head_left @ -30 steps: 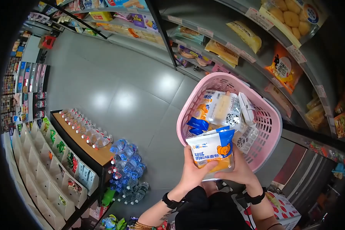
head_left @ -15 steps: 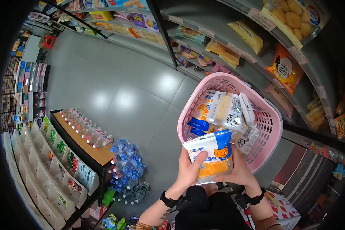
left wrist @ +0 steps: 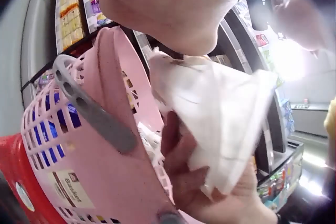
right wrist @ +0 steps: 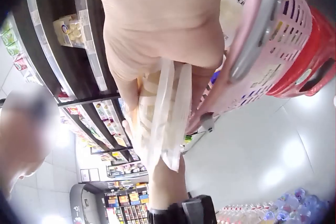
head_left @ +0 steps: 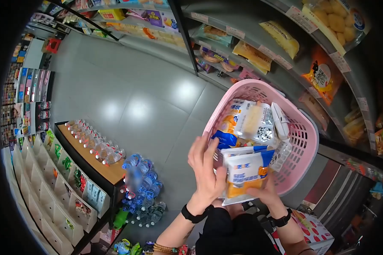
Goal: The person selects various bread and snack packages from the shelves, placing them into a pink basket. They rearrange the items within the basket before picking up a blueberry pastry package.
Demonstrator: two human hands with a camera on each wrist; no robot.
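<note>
Here we see pink basket (head_left: 304, 140) holding several wrapped snack packs (head_left: 253, 121). Right hand (head_left: 266, 193) grips bread packet (head_left: 244, 172) at basket's near rim; left hand (head_left: 206, 170) fingers spread, flat against packet's side. Blue-orange label, writing unreadable.

We see a bright, evenly lit shop from the head view, with soft white glare patches on the grey floor (head_left: 136, 106) toward ten o'clock. Fisheye bending curves the shelves (head_left: 259, 46) at one o'clock, and black vignette rings the edges. In both wrist views, close skin looms blurred and overexposed; ceiling light flares at two o'clock in the left one.
</note>
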